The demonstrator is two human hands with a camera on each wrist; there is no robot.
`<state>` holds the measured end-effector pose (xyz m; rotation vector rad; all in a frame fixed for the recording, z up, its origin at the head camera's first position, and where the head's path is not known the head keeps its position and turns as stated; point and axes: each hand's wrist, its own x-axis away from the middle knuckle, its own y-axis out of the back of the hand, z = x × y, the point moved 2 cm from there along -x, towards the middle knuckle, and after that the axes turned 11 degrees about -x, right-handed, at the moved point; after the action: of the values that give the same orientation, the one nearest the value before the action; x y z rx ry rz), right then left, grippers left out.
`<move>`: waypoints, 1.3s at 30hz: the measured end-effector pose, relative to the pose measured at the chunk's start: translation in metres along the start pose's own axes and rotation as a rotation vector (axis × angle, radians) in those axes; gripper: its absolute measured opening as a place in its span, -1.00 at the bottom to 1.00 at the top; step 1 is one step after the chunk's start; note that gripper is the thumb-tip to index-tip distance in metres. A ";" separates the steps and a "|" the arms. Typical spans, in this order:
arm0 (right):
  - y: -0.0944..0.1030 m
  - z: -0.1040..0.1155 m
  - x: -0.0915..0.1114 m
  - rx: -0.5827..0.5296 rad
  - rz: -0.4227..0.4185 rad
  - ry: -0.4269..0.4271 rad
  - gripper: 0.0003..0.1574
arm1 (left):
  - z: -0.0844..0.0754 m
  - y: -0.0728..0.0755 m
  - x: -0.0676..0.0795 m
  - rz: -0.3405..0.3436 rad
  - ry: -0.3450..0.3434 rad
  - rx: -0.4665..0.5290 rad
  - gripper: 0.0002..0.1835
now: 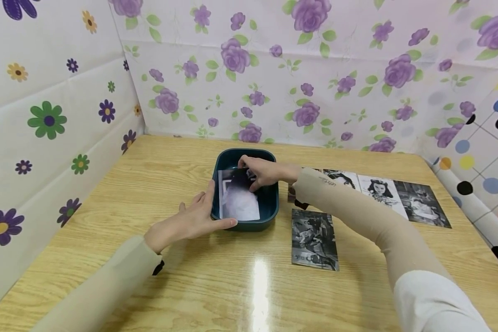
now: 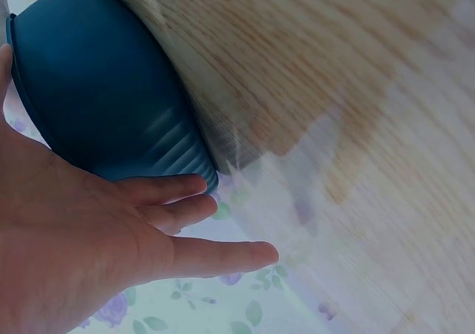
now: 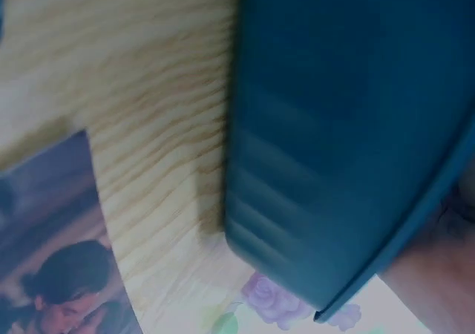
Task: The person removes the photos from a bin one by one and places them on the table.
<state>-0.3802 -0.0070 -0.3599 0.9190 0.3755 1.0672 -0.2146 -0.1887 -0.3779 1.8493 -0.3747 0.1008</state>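
Note:
A dark teal bin (image 1: 245, 226) stands on the table, with a glossy photo print (image 1: 238, 200) inside it, dark at the top and washed out by glare below. My right hand (image 1: 265, 173) reaches over the bin's right side and pinches the print near its top right corner, thumb on the face. At the near left corner, my left hand (image 1: 197, 219) rests against the bin, thumb along the front rim. The left wrist view shows the left hand's fingers (image 2: 185, 189) spread and straight beside the ribbed wall. In the right wrist view the bin wall hides most of the right hand.
One black-and-white photo (image 1: 314, 240) lies right of the bin, nearer me. Behind it runs a row of several prints, including a portrait (image 1: 382, 191) and a dark scene (image 1: 421, 203), partly covered by the right sleeve (image 1: 348, 207). Flowered sheets (image 1: 253, 92) stand behind the wooden table (image 1: 216, 286).

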 end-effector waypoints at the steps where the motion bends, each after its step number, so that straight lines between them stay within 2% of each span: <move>1: 0.001 0.000 0.003 -0.035 -0.005 0.002 -0.20 | -0.001 0.000 0.000 0.001 -0.001 0.003 0.34; 6: 0.006 0.000 0.015 -0.202 -0.019 -0.028 -0.36 | -0.003 0.000 -0.002 0.003 -0.006 0.009 0.35; 13: 0.014 0.002 0.028 -0.391 -0.050 -0.090 -0.40 | -0.005 0.001 -0.003 0.008 -0.018 0.016 0.36; 18: 0.033 0.008 0.044 -0.455 -0.116 -0.108 -0.39 | -0.006 0.001 -0.005 0.007 -0.023 0.014 0.36; 22: 0.051 0.010 0.065 -0.562 -0.167 -0.099 -0.38 | -0.007 0.001 -0.006 -0.003 -0.023 0.003 0.36; 26: 0.064 0.003 0.100 -0.642 -0.225 -0.112 -0.35 | -0.005 0.000 -0.004 -0.007 -0.021 -0.004 0.37; 29: 0.065 -0.008 0.138 -0.612 -0.263 -0.156 -0.35 | -0.004 -0.002 -0.004 -0.006 -0.012 -0.001 0.37; 33: 0.054 -0.029 0.199 -0.556 -0.280 -0.213 -0.38 | -0.003 -0.004 -0.004 -0.003 -0.006 0.008 0.37; 35: 0.045 -0.040 0.228 -0.573 -0.271 -0.219 -0.39 | -0.003 -0.004 -0.004 -0.008 -0.006 0.010 0.36; 39: 0.025 -0.058 0.272 -0.585 -0.219 -0.263 -0.41 | -0.002 -0.003 -0.003 -0.015 -0.001 0.007 0.36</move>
<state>-0.3067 0.2610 -0.3330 0.4684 -0.0607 0.7758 -0.2161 -0.1856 -0.3810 1.8589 -0.3612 0.0908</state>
